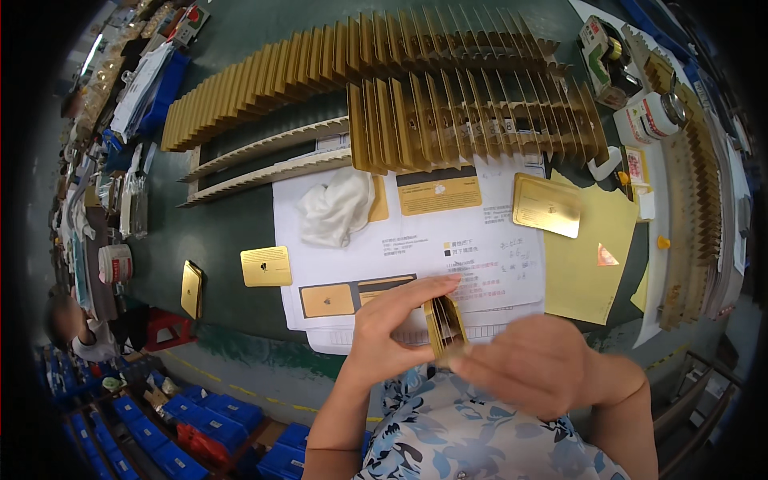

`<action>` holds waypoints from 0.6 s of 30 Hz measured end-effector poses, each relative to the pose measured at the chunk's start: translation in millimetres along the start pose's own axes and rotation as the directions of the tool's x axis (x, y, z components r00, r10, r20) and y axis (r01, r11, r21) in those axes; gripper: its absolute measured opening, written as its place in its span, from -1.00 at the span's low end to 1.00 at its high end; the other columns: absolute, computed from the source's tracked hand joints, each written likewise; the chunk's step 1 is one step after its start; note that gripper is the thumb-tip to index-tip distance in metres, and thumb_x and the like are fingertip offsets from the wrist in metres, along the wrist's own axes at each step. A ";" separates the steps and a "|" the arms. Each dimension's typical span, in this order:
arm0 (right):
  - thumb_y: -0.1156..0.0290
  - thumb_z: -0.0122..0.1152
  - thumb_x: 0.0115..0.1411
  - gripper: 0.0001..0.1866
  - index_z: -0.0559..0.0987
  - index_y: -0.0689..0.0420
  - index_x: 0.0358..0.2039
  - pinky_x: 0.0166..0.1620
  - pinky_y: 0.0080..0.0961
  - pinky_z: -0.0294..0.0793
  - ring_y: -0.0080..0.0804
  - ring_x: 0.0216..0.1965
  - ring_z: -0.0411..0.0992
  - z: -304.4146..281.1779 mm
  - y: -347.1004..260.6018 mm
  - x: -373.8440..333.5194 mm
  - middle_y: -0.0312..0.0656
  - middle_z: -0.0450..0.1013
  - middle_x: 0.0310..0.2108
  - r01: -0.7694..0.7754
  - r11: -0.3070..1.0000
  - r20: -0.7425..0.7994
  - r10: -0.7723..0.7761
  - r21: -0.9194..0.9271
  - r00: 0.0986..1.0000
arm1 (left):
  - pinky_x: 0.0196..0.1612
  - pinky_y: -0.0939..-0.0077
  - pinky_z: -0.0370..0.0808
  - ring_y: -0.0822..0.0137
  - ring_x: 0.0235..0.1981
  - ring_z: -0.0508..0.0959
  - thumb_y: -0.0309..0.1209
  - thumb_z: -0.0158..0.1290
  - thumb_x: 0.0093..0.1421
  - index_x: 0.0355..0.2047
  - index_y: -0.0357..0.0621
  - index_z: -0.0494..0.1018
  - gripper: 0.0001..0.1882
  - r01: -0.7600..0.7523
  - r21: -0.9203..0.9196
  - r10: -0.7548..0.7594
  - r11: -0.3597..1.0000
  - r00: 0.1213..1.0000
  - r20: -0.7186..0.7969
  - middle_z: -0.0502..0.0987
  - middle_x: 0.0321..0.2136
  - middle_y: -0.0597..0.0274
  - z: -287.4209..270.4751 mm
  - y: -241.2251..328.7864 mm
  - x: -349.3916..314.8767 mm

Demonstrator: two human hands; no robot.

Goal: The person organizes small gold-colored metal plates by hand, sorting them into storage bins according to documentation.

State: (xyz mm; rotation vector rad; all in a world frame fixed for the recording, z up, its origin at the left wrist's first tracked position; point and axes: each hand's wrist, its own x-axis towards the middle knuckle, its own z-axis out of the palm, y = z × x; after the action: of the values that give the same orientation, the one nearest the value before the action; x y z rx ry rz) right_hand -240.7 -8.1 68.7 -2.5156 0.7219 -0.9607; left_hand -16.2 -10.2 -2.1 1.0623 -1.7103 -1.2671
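Over the front edge of the table, my left hand is closed around a small stack of gold metal cards, held on edge with slight gaps between them. My right hand is smeared by motion, its fingers curled at the lower right end of that stack; whether they grip a card cannot be made out. Printed paper sheets lie just beyond my hands. A single gold card lies left of them, and a small pile of gold cards sits farther left. More gold cards lie stacked at the right.
Slotted racks full of upright gold cards span the back, beside bare slotted rails. A crumpled white cloth rests on the papers. At the right are a yellow sheet, a white bottle and another card rack.
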 end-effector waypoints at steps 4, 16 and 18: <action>0.55 0.29 -0.02 -0.72 0.65 0.34 -0.24 -0.35 -0.51 0.50 -0.37 -0.37 0.47 -3.7 -7.4 -10.9 -0.10 0.49 -0.24 0.034 0.994 0.034 -0.037 0.108 0.999 | 0.15 0.36 0.50 0.16 0.07 0.61 -0.45 0.56 -0.25 0.01 -0.26 0.54 -0.26 -0.003 0.031 0.002 1.000 1.000 0.014 0.61 0.01 -0.03 0.2 -0.6 -0.3; 0.52 0.31 -0.04 -0.70 0.64 0.34 -0.24 -0.37 -0.49 0.48 -0.37 -0.37 0.46 -7.6 -4.2 0.6 -0.12 0.48 -0.26 0.041 0.998 0.061 -0.038 -0.049 0.997 | 0.14 0.34 0.51 0.14 0.06 0.62 -0.47 0.40 -0.12 0.03 -0.21 0.55 -0.38 0.028 -0.019 -0.028 0.999 1.000 0.000 0.62 0.02 0.11 0.8 2.4 0.2; 0.53 0.30 -0.03 -0.70 0.64 0.34 -0.24 -0.37 -0.48 0.48 -0.37 -0.36 0.45 -8.5 -7.2 -7.1 -0.13 0.48 -0.27 0.041 0.999 0.064 -0.041 -0.001 0.997 | 0.14 0.35 0.50 0.15 0.06 0.61 -0.51 0.42 -0.13 0.02 -0.25 0.54 -0.38 0.016 -0.002 -0.016 1.000 1.000 0.007 0.62 0.01 0.03 0.0 3.3 0.8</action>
State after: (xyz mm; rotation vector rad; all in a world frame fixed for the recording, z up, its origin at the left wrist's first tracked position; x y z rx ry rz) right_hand -248.7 0.7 74.5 -2.5602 0.6553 -0.8893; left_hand -17.1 -10.4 1.2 1.0732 -1.7092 -1.2834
